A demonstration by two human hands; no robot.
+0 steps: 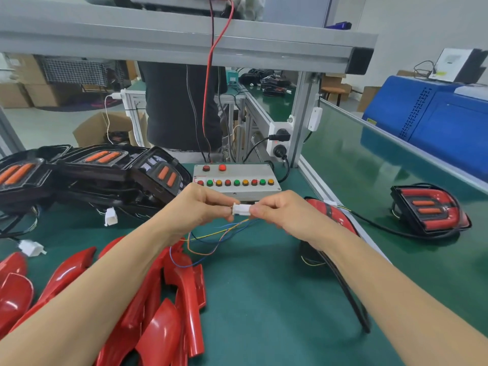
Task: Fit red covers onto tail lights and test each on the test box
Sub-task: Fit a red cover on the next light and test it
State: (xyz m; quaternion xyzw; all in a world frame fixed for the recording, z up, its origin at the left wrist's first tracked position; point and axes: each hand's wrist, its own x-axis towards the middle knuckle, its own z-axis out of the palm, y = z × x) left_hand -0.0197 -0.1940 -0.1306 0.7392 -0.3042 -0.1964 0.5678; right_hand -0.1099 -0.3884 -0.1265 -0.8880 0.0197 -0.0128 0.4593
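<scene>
Both hands [239, 210] pinch a white connector [241, 209] before the test box [237, 182], red covers [169, 313] left.

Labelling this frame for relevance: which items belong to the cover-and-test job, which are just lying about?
In the job:
- white connector, pinched by left hand and right hand
- test box
- covered tail light behind the right hand
- red covers
- bare tail lights

Lying about:
- blue machine
- cardboard box
- power sockets
</scene>
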